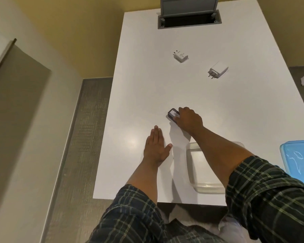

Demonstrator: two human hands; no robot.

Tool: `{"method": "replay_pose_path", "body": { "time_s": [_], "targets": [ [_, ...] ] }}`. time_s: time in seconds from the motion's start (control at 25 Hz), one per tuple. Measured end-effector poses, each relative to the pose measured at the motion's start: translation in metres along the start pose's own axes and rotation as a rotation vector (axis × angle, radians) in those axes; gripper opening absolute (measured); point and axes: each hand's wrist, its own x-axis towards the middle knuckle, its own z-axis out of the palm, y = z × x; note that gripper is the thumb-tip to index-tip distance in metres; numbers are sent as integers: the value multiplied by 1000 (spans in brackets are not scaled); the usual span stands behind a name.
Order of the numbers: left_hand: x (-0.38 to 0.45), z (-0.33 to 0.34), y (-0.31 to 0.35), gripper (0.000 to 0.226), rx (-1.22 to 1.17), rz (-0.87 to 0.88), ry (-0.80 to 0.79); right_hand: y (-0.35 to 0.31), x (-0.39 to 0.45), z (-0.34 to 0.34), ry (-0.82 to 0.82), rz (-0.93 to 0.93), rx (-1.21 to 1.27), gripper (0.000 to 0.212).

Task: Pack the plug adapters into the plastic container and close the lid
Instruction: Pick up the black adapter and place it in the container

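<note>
Worktop [218, 106]: white, long, running away from the person; a grey hatch [189, 21] with its flap raised sits at the far end.
Sleeves: dark plaid on both forearms, pushed up short of the wrists.
Plastic container [193, 165]: clear, open-topped, at the near edge of the worktop; the right forearm passes over it and hides part of its rim. It lies just right of the left hand and nearer the person than the right hand.
Lid [297, 160]: blue, translucent, off the container, at the right edge of the view, well apart from both hands.
Left hand [155, 148]: flat on the worktop, palm down, fingers straight and together, thumb spread, gripping nothing.
Right hand [189, 120]: reached forward past the left hand, fingers curled onto a small dark device, not clamped around it so far as can be seen.
Dark device [172, 114]: small, with a pale display, lying on the worktop under the right fingertips.
Right plug adapter [218, 69]: white, prongs toward the person, lying beyond the right hand, well apart from it.
Left plug adapter [180, 56]: white, prongs to the left, farther still, well apart from both hands and from the other adapter.
</note>
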Motion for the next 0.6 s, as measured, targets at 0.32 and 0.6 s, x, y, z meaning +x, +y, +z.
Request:
{"method": "replay_pose_path", "body": {
  "time_s": [0.32, 0.6],
  "targets": [
    [7, 9, -7, 87, -82, -3, -38, -11, 8, 13, 5, -25, -11, 33],
    [9, 11, -8, 87, -82, -3, -31, -15, 4, 7, -33, -65, -97, 37]
  ]
}}
